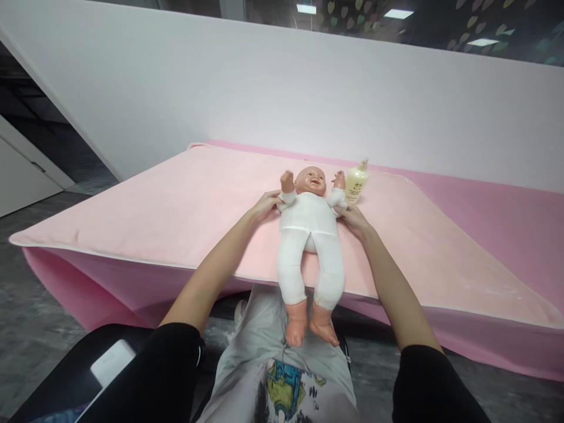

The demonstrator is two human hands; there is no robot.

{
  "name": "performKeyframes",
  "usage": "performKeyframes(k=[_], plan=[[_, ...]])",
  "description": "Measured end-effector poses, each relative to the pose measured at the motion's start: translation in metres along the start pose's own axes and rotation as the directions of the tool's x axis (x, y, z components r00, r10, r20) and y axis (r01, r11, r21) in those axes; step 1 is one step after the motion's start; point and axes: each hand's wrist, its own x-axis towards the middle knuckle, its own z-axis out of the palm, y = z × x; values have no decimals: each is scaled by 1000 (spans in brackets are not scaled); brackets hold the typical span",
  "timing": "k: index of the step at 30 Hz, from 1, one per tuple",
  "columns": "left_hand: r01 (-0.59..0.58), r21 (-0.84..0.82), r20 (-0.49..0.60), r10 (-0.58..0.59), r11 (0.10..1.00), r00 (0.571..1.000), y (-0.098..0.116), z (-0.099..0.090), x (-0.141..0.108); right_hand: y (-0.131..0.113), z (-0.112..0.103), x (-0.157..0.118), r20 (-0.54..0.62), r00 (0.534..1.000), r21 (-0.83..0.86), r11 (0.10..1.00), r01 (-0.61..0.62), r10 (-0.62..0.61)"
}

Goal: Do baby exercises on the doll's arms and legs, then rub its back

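Note:
A baby doll (309, 214) with a white cloth body lies on its back on the pink towel (167, 200). Its head points away from me, and its feet hang past the table's near edge. My left hand (267, 205) is closed around the doll's arm on the left of the view. On the other side, my right hand (353, 219) grips the doll's other arm near the elbow. Both of the doll's hands point upward. Just behind my right hand stands a pale yellow pump bottle (356, 181).
A white partition (282, 88) rises behind the table. A darker pink cloth (497, 217) lies under the towel and hangs over the front edge. At the lower left, a white phone-like object (113, 362) rests on a black surface.

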Motion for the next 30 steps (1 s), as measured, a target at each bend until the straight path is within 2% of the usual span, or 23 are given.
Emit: performKeyframes(k=[3, 8, 12, 16, 21, 30], plan=[[10, 4, -37, -10, 1000, 999, -3, -1, 0, -2, 0, -1, 12, 1000, -20, 1000, 11, -11], [-41, 84, -91, 49, 996, 995, -4, -6, 1, -5, 2, -2, -54, 997, 8, 999, -50, 50], [-18, 67, -84, 24, 998, 996, -3, -6, 0, -6, 5, -2, -92, 995, 27, 999, -32, 34], [32, -6, -21, -32, 999, 999, 0, -2, -3, -8, 7, -3, -88, 996, 60, 998, 4, 2], [-22, -20, 22, 22, 1000, 1000, 3, 2, -5, -10, 6, 0, -103, 994, 157, 987, 41, -25], [-15, 59, -54, 18, 998, 998, 5, 4, -2, -1, 3, 9, -189, 982, 250, 966, 63, -15]])
